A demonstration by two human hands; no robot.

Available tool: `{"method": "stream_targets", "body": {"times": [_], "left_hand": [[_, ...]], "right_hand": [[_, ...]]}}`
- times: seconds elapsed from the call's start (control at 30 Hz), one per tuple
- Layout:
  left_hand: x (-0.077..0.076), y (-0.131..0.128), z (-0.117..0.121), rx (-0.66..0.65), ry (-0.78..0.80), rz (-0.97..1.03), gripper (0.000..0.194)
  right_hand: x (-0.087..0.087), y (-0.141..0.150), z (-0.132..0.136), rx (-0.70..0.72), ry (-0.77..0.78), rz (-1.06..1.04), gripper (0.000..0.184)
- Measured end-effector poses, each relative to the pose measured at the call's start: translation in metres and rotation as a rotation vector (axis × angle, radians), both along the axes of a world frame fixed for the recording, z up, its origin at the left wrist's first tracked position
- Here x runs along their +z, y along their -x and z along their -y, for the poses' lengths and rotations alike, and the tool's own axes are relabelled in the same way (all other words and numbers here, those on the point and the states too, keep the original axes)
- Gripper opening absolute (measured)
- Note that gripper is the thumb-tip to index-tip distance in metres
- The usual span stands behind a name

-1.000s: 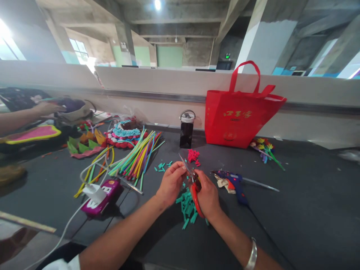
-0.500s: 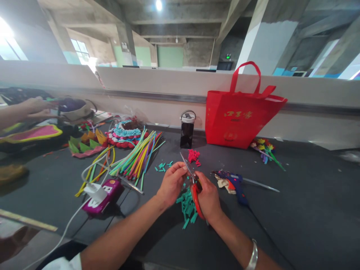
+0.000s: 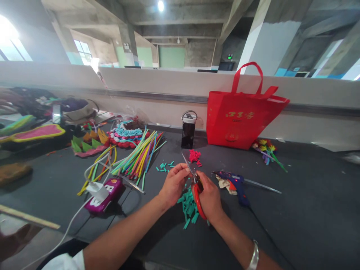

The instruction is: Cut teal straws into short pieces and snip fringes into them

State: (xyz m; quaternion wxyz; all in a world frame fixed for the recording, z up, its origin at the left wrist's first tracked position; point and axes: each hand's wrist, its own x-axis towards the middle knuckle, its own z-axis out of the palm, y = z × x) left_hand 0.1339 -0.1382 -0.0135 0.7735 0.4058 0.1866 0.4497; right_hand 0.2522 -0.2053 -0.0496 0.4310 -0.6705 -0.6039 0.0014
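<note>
My right hand point(image 3: 208, 195) is closed around the red handles of a pair of scissors point(image 3: 198, 202), whose blades point up and to the left. Close by the blades, my left hand point(image 3: 174, 183) has its thumb and fingers pinched together; whatever sits between them is too small to make out. A pile of cut green strips point(image 3: 189, 206) lies on the dark table under and between my hands. Just beyond the scissor tips is a small heap of red pieces point(image 3: 194, 156). A few more green bits point(image 3: 165, 166) are scattered left of it.
Left are a bundle of coloured stems point(image 3: 140, 155), a purple power strip point(image 3: 105, 195) with a white plug, and flower-like crafts point(image 3: 126, 132). A black bottle point(image 3: 188, 133) and red bag point(image 3: 239, 120) stand at the back. A blue glue gun point(image 3: 239, 185) lies right, its cord trailing.
My hands and the scissors hold nearly the same pose, with the view shifting slightly. At far left, another person's hand has drawn back, and a phone-like object now shows there.
</note>
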Motion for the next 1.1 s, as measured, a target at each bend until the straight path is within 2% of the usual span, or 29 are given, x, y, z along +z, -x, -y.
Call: {"method": "stream_targets", "body": {"times": [0.4, 0.7, 0.93, 1.1], "left_hand": [[-0.0026, -0.0009, 0.0005, -0.008, 0.024, -0.01, 0.009], [-0.0063, -0.0015, -0.0001, -0.017, 0.002, 0.011, 0.009], [-0.007, -0.0017, 0.0011, -0.015, -0.011, 0.021, 0.007], [-0.0061, -0.0018, 0.0039, -0.028, 0.014, 0.01, 0.008]], "right_hand": [[0.0086, 0.0027, 0.0033, 0.052, -0.012, -0.11, 0.036], [0.0041, 0.0034, 0.003, 0.067, -0.042, -0.105, 0.041], [0.0013, 0.0005, 0.0007, 0.044, -0.016, -0.047, 0.043], [0.0024, -0.0002, 0.0004, 0.05, 0.007, -0.084, 0.043]]}}
